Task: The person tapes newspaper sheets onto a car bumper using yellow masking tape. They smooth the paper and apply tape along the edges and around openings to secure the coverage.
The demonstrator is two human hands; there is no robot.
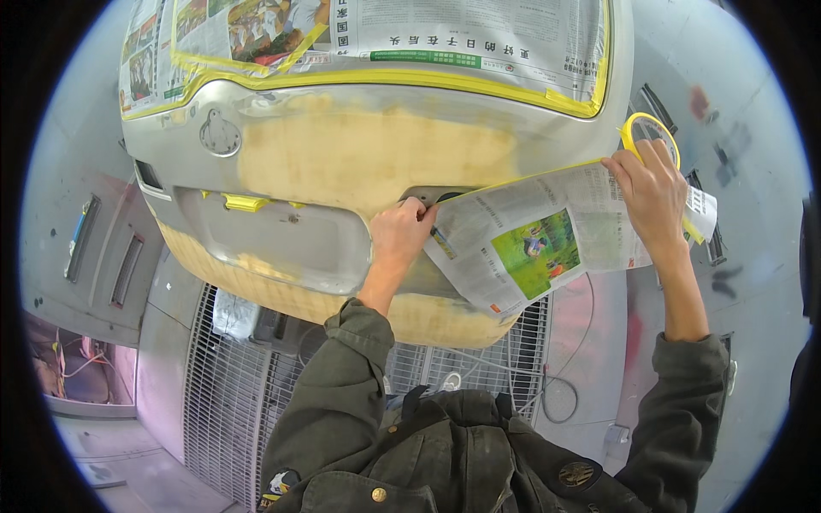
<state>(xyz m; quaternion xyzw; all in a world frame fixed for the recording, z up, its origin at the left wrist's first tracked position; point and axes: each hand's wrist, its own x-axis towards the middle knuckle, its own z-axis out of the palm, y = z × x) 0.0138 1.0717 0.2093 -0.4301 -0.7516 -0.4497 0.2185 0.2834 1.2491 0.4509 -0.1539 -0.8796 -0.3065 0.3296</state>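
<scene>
A newspaper sheet (474,256) with yellow masking tape (539,174) along its top edge stretches between my hands, in front of the right part of a car tailgate (551,138). My left hand (401,232) pinches the sheet's upper left corner beside the tailgate's light opening (417,193). Up and to the right, my right hand (651,189) grips the taped edge together with the tape roll (670,138). The sheet's right end curls out past my right wrist. Its lower part hangs loose over the bodywork. Part of the light opening is hidden behind the paper.
Taped newspaper (417,38) covers the rear window. Sanded yellowish filler (378,144) spreads over the tailgate. Yellow tape (247,202) marks the plate recess (288,237). A floor grating (224,397) lies below, and a hose (577,397) loops at the right.
</scene>
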